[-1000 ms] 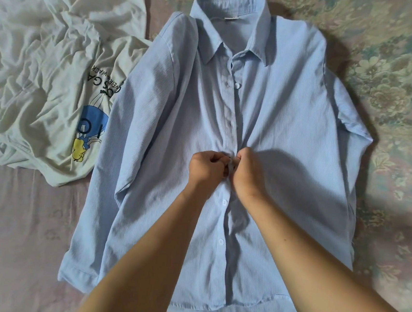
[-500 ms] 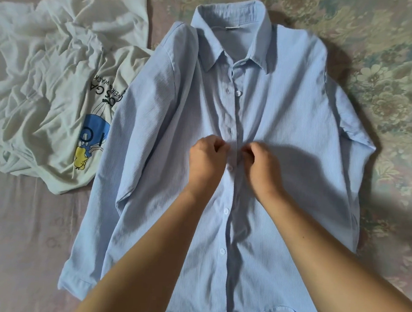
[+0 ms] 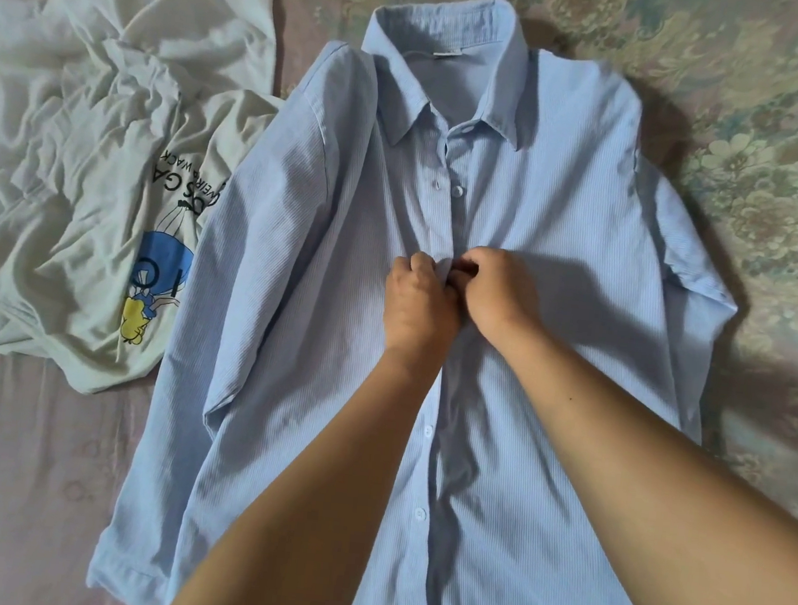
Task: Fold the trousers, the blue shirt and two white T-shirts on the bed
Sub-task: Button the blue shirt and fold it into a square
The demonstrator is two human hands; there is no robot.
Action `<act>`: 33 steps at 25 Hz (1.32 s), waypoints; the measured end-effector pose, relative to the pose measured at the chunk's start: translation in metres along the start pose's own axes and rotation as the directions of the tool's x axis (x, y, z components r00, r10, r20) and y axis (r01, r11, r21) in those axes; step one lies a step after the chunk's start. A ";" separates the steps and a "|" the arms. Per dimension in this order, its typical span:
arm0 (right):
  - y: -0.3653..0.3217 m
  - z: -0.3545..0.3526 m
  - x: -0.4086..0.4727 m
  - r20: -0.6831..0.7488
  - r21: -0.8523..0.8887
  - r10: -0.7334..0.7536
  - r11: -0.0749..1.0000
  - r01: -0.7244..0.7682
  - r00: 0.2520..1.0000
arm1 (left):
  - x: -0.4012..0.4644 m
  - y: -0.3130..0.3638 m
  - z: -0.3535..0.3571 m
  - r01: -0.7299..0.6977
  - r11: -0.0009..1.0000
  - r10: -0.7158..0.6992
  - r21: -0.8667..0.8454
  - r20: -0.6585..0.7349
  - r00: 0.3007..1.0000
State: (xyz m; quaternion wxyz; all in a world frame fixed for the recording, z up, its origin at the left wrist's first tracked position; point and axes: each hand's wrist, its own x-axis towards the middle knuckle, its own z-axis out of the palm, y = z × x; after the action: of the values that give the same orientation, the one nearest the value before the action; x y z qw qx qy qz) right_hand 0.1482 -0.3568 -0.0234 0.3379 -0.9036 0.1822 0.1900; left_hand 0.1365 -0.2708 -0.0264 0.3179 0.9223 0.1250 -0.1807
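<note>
The light blue striped shirt (image 3: 560,279) lies flat and face up on the bed, collar at the top, both sleeves lying down its sides. My left hand (image 3: 416,304) and my right hand (image 3: 497,294) meet at the button placket in the middle of the chest, both pinching the fabric around a button. A crumpled white T-shirt (image 3: 86,135) with a blue and yellow cartoon print lies to the left, its edge under the shirt's left sleeve. Whether that heap holds one T-shirt or more I cannot tell. No trousers are in view.
The bed (image 3: 16,460) has a plain pinkish sheet on the left and a floral patterned cover (image 3: 768,142) on the right and top. The shirt's hem runs off the bottom of the view.
Both hands have moved up the placket toward the collar. Half a second ago they were slightly apart; now they are pressed together on the fabric again.
</note>
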 end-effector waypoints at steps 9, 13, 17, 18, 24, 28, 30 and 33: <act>-0.006 -0.001 0.006 0.108 0.072 0.112 0.990 -0.120 0.988 | 0.015 0.000 -0.015 0.195 0.925 -0.186 -0.327 0.059 0.981; -0.008 -0.003 0.005 0.106 0.190 0.138 0.969 -0.156 0.985 | 0.011 -0.003 -0.021 0.266 0.824 -0.203 -0.500 0.177 0.963; -0.010 -0.005 0.003 0.098 0.146 0.119 0.980 -0.132 0.988 | 0.010 -0.006 -0.019 0.274 0.783 -0.202 -0.558 0.188 0.961; -0.009 -0.004 0.002 0.104 0.185 0.143 0.970 -0.160 0.984 | 0.010 -0.007 -0.018 0.293 0.748 -0.220 -0.596 0.194 0.956; -0.009 0.002 0.000 0.114 0.388 0.246 0.881 -0.271 0.963 | 0.014 -0.005 -0.021 0.280 0.778 -0.221 -0.563 0.171 0.960; -0.011 0.004 -0.004 0.086 0.394 0.244 0.882 -0.258 0.966 | 0.006 0.004 -0.022 0.130 0.925 -0.130 -0.357 0.023 0.991; -0.010 0.007 -0.005 0.099 0.427 0.258 0.861 -0.275 0.961 | 0.006 0.002 -0.020 0.099 0.929 -0.106 -0.356 0.000 0.994; -0.008 0.009 0.003 0.150 0.537 0.325 0.766 -0.354 0.934 | 0.004 -0.002 -0.019 0.081 0.930 -0.092 -0.359 -0.013 0.996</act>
State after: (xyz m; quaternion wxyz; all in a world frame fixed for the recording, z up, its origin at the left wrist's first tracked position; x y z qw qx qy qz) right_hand 0.1522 -0.3456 -0.0271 0.5499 -0.7132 0.3814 0.2085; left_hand 0.1442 -0.2566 -0.0152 0.4703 0.8452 0.2008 -0.1551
